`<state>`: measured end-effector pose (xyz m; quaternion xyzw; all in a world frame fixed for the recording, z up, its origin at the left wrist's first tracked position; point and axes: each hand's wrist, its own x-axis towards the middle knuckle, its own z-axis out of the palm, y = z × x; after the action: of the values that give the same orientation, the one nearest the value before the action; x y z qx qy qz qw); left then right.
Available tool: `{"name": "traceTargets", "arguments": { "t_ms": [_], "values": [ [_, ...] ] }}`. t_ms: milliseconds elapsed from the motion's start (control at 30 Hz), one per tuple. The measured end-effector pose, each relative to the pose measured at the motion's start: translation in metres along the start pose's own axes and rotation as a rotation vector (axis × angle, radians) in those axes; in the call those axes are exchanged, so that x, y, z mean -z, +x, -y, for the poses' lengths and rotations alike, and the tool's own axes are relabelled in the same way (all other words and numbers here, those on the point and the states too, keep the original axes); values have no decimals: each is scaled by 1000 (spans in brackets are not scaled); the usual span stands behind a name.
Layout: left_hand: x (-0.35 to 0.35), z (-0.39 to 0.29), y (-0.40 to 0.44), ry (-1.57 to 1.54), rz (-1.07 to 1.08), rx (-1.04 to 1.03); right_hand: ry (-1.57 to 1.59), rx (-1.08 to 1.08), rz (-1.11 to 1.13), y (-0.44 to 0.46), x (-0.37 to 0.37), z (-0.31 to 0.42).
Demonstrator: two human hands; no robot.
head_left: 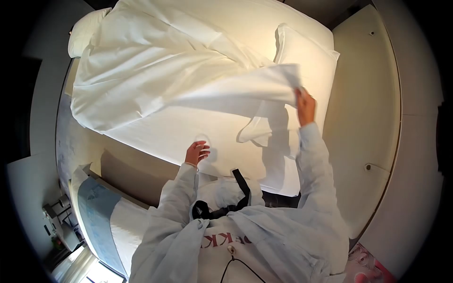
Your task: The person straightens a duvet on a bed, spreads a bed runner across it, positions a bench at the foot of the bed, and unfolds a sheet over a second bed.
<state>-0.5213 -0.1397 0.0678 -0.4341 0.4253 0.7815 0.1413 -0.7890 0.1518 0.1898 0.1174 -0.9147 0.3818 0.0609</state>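
Observation:
My right hand (306,106) is closed on a corner of a white duvet (137,70), stretching that corner out to the right over the bed. The rest of the duvet lies bunched and creased across the left and far part of the mattress. My left hand (197,152) hovers at the near side of the bed, fingers loosely bent and apart, holding nothing. Below it is the white fitted mattress (174,129). A white pillow (309,56) lies at the right end, partly behind the raised duvet corner.
A pale headboard (363,94) stands along the bed's right end. Another white pillow (87,33) is at the far left corner. At the lower left is a second bed with a blue cover (96,203). Several items sit on a desk (66,231) farther left.

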Motion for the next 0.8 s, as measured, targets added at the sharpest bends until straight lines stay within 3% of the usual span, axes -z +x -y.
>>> {"name": "traceTargets", "arguments": {
  "t_ms": [33,67,133,233,333,433,500,567,700,800],
  "values": [
    [-12,-11,1,-4,7,2,89,11,-72,-9,24,7],
    [-26,-20,2,11,52,-30,-29,282,-78,-18,54,19],
    [-44,-30,11,-61,146,-72,-175,561,-3,-42,82,16],
    [-61,-33,28,-202,191,-33,-362,591,151,-90,87,-11],
    [-62,-25,37,-139,132,-21,-474,374,421,-157,45,-96],
    [-44,-9,46,-290,91,119,-385,279,548,-195,8,-107],
    [-27,1,42,-324,82,126,-330,249,474,-196,-13,-91],
    [-9,9,41,-343,29,110,-200,2,170,-180,-31,-59],
    [11,22,34,-417,37,91,-337,142,-1,-110,-65,-21],
    [1,13,25,-398,33,87,-465,-15,-3,-56,-86,-29]
  ]
}}
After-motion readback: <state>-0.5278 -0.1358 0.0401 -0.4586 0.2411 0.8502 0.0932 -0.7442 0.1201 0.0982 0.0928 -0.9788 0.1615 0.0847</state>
